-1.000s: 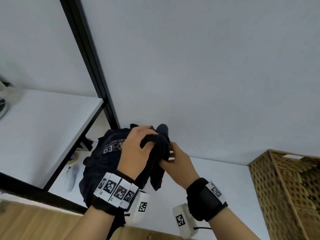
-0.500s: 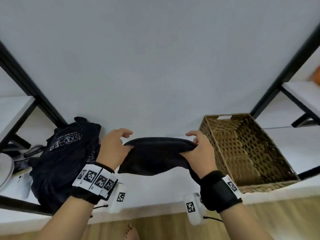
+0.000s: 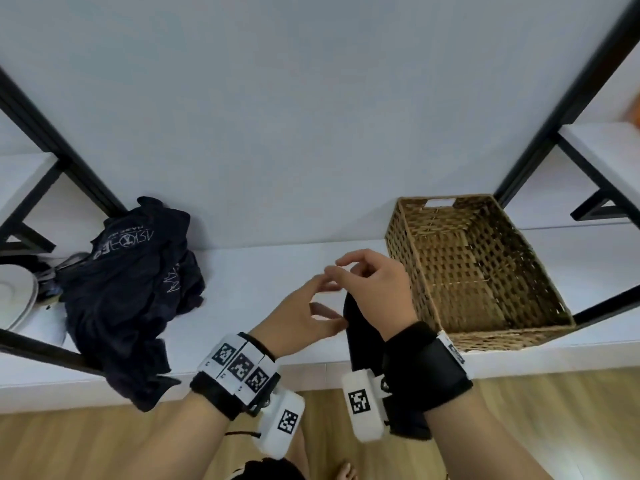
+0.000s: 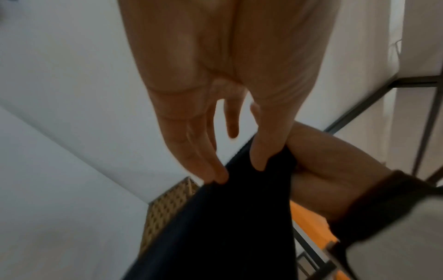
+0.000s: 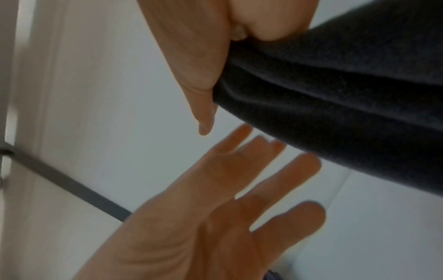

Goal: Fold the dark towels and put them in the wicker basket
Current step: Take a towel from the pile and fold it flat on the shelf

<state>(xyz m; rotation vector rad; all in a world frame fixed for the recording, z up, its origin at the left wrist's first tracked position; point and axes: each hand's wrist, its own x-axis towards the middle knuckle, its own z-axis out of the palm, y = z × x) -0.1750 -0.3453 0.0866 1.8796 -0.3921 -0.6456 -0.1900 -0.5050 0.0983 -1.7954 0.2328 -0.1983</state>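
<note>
A dark towel point(image 3: 360, 341) hangs doubled over from my right hand point(image 3: 360, 282), which pinches its top just left of the wicker basket point(image 3: 519, 337). In the right wrist view the right hand point(image 5: 230, 47) pinches the towel point(image 5: 335, 94) between thumb and fingers. My left hand point(image 3: 332, 303) is beside it with straight fingers. In the left wrist view its fingertips point(image 4: 220, 176) touch the towel point(image 4: 227, 227) without gripping it. A crumpled pile of dark towels point(image 3: 131, 299) lies on the shelf at the left. Nothing shows inside the basket.
The white shelf point(image 3: 259, 271) runs between black frame posts point(image 3: 571, 109). A white plate point(image 3: 17, 299) and other small items sit at the far left behind the pile. Wooden floor and a bare foot point(image 3: 343, 471) are below the shelf edge.
Half a second ago both hands held the towel stretched between them. They have come together, the towel now hangs doubled from the right hand, and the left hand has let go.
</note>
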